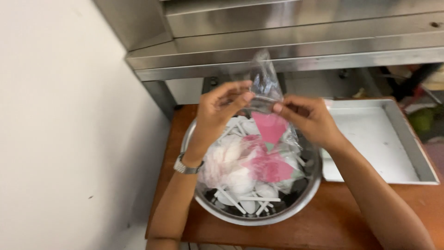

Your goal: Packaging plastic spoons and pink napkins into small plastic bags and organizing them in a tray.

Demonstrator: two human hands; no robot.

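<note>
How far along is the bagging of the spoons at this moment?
Done: the clear bag already bulges with white contents over the steel bowl. In hand: left hand and right hand pinch its neck. Left: loose white spoons remain in the bowl.

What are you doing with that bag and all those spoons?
A person holds a clear plastic bag with pink patches up over a round metal bowl. The left hand and the right hand each pinch it near the top. The bowl is full of white plastic spoons and sits on a wooden table, beside a metal tray.
</note>
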